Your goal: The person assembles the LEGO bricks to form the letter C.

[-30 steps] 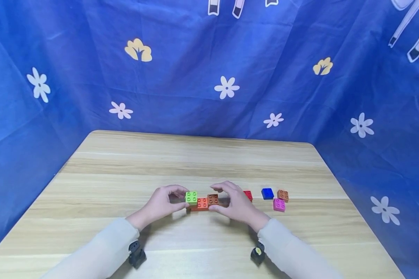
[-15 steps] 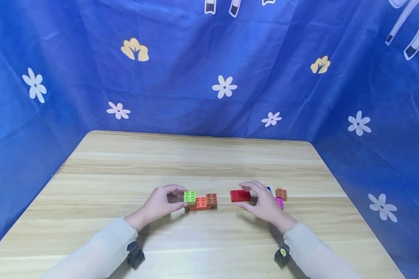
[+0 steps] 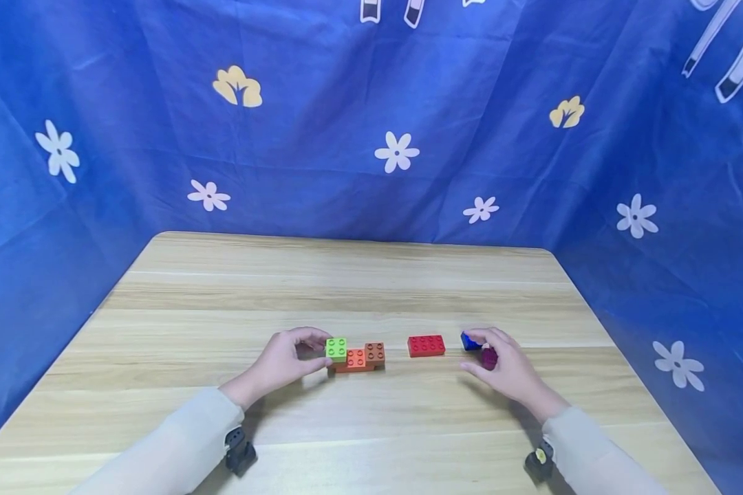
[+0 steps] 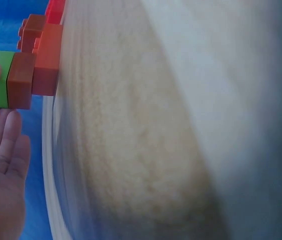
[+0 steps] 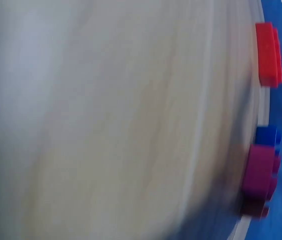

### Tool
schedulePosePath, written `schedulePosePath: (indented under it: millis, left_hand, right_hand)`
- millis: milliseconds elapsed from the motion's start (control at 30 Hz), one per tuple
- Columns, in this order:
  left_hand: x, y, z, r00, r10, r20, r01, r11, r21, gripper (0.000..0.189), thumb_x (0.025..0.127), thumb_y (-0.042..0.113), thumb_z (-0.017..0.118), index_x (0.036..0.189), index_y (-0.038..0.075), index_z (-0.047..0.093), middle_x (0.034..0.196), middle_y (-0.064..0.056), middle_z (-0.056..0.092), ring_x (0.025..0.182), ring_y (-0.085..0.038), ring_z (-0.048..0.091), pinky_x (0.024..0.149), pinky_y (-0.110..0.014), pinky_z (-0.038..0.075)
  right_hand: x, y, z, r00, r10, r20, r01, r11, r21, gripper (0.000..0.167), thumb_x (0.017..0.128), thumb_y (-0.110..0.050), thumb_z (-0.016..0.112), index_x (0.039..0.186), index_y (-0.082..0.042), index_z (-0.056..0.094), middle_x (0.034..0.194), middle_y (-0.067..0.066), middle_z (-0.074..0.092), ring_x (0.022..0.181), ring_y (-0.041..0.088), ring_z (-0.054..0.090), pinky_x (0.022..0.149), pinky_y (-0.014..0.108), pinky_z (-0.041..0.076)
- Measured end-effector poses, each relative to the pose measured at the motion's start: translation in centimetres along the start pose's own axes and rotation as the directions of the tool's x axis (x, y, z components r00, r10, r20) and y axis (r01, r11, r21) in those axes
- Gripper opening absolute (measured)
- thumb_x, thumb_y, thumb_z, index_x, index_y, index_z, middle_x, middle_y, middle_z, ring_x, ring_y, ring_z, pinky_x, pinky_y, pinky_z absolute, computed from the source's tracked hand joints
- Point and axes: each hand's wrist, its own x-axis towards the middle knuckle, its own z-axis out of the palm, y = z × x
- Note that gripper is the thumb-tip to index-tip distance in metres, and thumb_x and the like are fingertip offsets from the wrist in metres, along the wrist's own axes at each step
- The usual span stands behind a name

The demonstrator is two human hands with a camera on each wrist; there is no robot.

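My left hand (image 3: 283,359) pinches a lime green toy building brick (image 3: 336,347), its thumb on one side and fingers on the other. In the left wrist view, the green brick sits on a brown brick (image 4: 21,80) fixed to an orange brick (image 4: 48,62). A second brown brick (image 3: 375,353) sits on the orange brick's right end. My right hand (image 3: 512,371) is held above a magenta brick (image 5: 260,170) and next to a blue brick (image 3: 470,342), thumb and fingers apart. In the right wrist view its fingers are clear of the bricks.
A long red brick (image 3: 426,346) lies on the wooden table (image 3: 371,282) between the hands. By the magenta one, a dark brown brick (image 5: 254,206) shows in the right wrist view. Blue patterned cloth (image 3: 322,137) hangs behind the table and at both sides.
My right hand has moved right, from the brown brick past the red brick to the blue and magenta ones. The left hand stays at the green brick.
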Motion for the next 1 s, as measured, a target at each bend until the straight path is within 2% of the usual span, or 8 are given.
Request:
schedulePosePath:
  millis: [100,200,333,433,633,733,1000]
  left_hand:
    - [0.0,0.0,0.0,1.000,0.002,-0.002,-0.002,1.000,-0.002,0.035,0.075,0.011,0.080,0.107,0.006,0.067,0.093,0.000,0.069,0.084,-0.019,0.064,0.079,-0.037,0.053]
    - [0.0,0.0,0.0,1.000,0.004,-0.004,-0.004,1.000,-0.004,0.035,0.075,0.011,0.081,0.107,0.006,0.067,0.093,0.000,0.069,0.084,-0.019,0.064,0.079,-0.036,0.053]
    - [0.0,0.0,-0.1,1.000,0.006,-0.004,-0.006,1.000,-0.007,0.035,0.074,0.011,0.081,0.107,0.006,0.067,0.093,0.001,0.069,0.085,-0.019,0.064,0.079,-0.036,0.053]
    - [0.0,-0.1,0.0,1.000,0.004,-0.005,-0.004,1.000,-0.008,0.035,0.074,0.010,0.081,0.107,0.006,0.067,0.093,0.001,0.069,0.085,-0.019,0.064,0.079,-0.036,0.053]
    - [0.0,0.0,0.0,1.000,-0.001,-0.004,0.001,1.000,-0.006,0.035,0.075,0.011,0.081,0.107,0.006,0.067,0.093,0.002,0.069,0.085,-0.018,0.064,0.080,-0.036,0.053]
    - [0.0,0.0,0.0,1.000,-0.002,-0.003,0.002,1.000,-0.005,0.035,0.075,0.011,0.081,0.106,0.006,0.067,0.092,0.002,0.069,0.085,-0.019,0.064,0.080,-0.038,0.053]
    - [0.0,0.0,-0.1,1.000,0.000,-0.002,0.000,1.000,0.008,0.035,0.075,0.012,0.081,0.107,0.007,0.067,0.092,0.002,0.069,0.084,-0.020,0.064,0.079,-0.039,0.053]
  right_hand:
    - [-0.6,0.6,-0.6,1.000,0.022,-0.006,-0.023,1.000,-0.021,0.059,0.067,-0.027,0.087,0.118,-0.011,0.062,0.106,0.001,0.065,0.097,0.019,0.061,0.087,0.033,0.046]
    - [-1.0,1.2,-1.1,0.999,0.037,-0.012,-0.038,0.998,-0.042,0.058,0.067,-0.024,0.088,0.116,-0.008,0.062,0.103,0.002,0.065,0.091,0.018,0.060,0.080,0.033,0.049]
    - [-1.5,1.5,-1.8,0.999,0.042,-0.017,-0.042,0.999,-0.023,0.056,0.066,-0.018,0.088,0.114,-0.004,0.063,0.100,0.005,0.065,0.087,0.019,0.061,0.073,0.033,0.053]
    - [-1.9,1.5,-2.1,0.998,0.054,-0.011,-0.054,0.998,-0.014,0.054,0.066,-0.016,0.087,0.112,-0.001,0.063,0.102,0.008,0.064,0.090,0.022,0.062,0.074,0.036,0.055]
    - [-2.6,1.7,-2.3,0.991,0.132,0.002,-0.131,0.986,-0.099,0.053,0.067,-0.025,0.087,0.110,-0.004,0.064,0.103,0.006,0.063,0.089,0.025,0.064,0.081,0.045,0.053]
    - [-2.8,1.8,-2.3,0.986,0.164,0.004,-0.162,0.979,-0.123,0.053,0.067,-0.028,0.087,0.109,-0.004,0.065,0.103,0.006,0.064,0.094,0.029,0.063,0.085,0.049,0.050]
    - [-3.2,1.9,-2.1,0.978,0.207,0.015,-0.202,0.967,-0.153,0.047,0.067,-0.024,0.087,0.104,-0.004,0.067,0.098,0.005,0.065,0.091,0.026,0.063,0.081,0.045,0.051]
